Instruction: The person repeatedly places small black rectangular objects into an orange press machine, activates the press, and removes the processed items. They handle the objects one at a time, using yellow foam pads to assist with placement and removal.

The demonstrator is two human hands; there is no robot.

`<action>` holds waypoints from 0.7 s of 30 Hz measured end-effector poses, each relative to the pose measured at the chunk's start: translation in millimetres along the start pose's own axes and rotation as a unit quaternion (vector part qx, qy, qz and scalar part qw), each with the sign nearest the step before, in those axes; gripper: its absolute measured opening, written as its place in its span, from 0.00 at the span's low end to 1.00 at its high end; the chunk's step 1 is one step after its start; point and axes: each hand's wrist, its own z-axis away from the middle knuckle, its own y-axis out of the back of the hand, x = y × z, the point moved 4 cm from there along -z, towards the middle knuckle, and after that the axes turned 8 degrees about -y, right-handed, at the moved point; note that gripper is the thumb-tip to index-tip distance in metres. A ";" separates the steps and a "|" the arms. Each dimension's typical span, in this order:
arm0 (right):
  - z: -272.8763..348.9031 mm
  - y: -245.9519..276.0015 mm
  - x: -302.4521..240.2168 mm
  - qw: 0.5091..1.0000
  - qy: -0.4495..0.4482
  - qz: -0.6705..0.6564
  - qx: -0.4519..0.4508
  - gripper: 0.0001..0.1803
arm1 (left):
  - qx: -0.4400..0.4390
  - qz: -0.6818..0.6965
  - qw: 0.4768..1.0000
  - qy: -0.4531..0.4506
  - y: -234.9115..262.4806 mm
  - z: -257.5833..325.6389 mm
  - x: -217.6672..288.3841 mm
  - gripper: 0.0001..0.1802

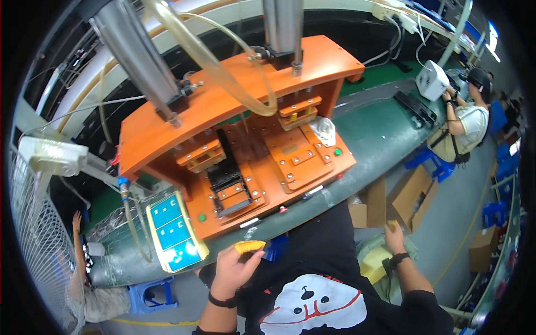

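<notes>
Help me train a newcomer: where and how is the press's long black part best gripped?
Probably pinch the black part at its near end, coming from the front: that end sits in the open, while the orange upper block crowds it farther back.

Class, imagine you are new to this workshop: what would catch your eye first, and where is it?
The large orange press dominates the upper middle, standing on a green bench. Bright blue panels lie beside its near left corner. Below it, the left hand shows yellow at the fingers, near a white dog-face print on a black shirt.
</notes>
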 end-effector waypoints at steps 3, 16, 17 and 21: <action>63.8 -47.2 -252.6 0.967 0.152 -0.145 -0.146 0.14 | 0.026 -0.072 0.997 -0.002 9.7 0.6 1.4 0.12; 216.4 -138.2 -548.0 0.579 0.802 0.036 -0.143 0.11 | 0.055 -0.218 0.973 -0.055 66.7 -5.8 34.6 0.15; 212.0 -125.6 -552.8 0.587 0.798 -0.006 -0.141 0.10 | 0.048 -0.216 0.975 -0.033 72.3 -12.5 32.3 0.15; 200.4 -50.9 -560.4 0.657 0.722 -0.172 -0.136 0.10 | 0.058 -0.267 0.961 -0.041 89.7 -44.9 8.9 0.16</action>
